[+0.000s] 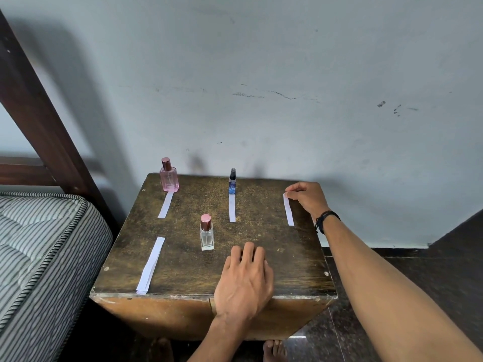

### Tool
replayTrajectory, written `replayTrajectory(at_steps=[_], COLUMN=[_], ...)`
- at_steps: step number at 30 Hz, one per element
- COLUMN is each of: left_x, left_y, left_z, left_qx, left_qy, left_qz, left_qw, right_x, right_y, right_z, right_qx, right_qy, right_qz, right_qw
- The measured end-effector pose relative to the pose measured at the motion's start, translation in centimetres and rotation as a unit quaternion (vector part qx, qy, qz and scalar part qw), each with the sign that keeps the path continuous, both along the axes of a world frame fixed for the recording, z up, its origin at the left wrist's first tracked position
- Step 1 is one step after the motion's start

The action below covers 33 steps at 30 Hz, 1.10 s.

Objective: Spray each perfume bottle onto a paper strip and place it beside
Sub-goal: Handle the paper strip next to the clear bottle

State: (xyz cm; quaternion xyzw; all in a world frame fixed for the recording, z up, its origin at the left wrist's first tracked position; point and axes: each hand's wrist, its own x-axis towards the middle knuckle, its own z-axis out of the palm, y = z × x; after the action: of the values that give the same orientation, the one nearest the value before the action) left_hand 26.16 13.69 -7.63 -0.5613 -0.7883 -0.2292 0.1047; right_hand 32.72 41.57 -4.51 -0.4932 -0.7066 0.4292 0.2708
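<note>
Right, my right hand [305,198] is out at the far right corner of the surface [287,257], thumb and fingers [295,189] pinched together on the top end of the right strip [288,209]. The rest of that paper lies flat on the wood, pointing back toward me. My left hand [245,279] rests near the front edge, fingers loosely spread on the wood and gripping nothing; I read that as a brace while the other arm reaches across. Now the layout: the pink bottle [169,176] stands upright at the back left with the left strip [166,205] running from its base toward me. The blue bottle [232,182] stands at the back middle with the middle strip [232,211] laid the same way, so each paper shows which scent it carries. The right strip has no bottle at its head. The clear bottle [206,235], capped and upright, stands well apart from it, mid-surface just beyond my left hand. My judgement: two pairs are set, and this third one needs the clear bottle brought over beside its paper. The spare strips [151,265] sit stacked at the front left, out of the spray's way. Whether the right strip is already scented, I can't tell.
</note>
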Motion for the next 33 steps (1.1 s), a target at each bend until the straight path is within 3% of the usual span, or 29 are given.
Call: replayTrajectory(at_steps=[10, 16, 19, 22, 26, 29, 31, 33], left_x=[0.0, 0.0, -0.1, -0.2, -1.1, -1.8, -2.5, -3.4], left_y=[0.1, 0.4, 0.6, 0.2, -2.3, -4.6, -5.6, -6.1], left_z=[-0.1, 0.1, 0.4, 1.0, 2.2, 3.1, 3.7, 4.2], left_qx=[0.009, 0.011, 0.010, 0.045, 0.159, 0.230, 0.262, 0.274], left_qy=[0.002, -0.008, -0.044, -0.151, -0.322, -0.435, -0.482, -0.500], left_qz=[0.000, -0.010, -0.018, -0.037, 0.052, 0.172, 0.232, 0.262], left_qw=[1.000, 1.000, 0.999, 0.987, 0.932, 0.854, 0.803, 0.779], right_x=[1.0, 0.7, -0.5, -1.2, -2.3, -3.2, -3.9, -4.7], right_y=[-1.8, -6.1, -9.6, -13.5, -17.6, -19.1, -20.0, -20.9], right_z=[0.4, 1.8, 2.1, 2.4, 2.0, 1.6, 1.5, 1.2], right_qx=[-0.018, 0.048, 0.069, 0.073, 0.052, 0.023, 0.019, 0.011], right_qy=[0.069, 0.082, 0.057, 0.013, -0.002, -0.004, -0.010, -0.013], right_qz=[-0.039, -0.119, -0.044, 0.042, 0.136, 0.206, 0.224, 0.229], right_qw=[0.997, 0.988, 0.995, 0.996, 0.989, 0.978, 0.974, 0.973])
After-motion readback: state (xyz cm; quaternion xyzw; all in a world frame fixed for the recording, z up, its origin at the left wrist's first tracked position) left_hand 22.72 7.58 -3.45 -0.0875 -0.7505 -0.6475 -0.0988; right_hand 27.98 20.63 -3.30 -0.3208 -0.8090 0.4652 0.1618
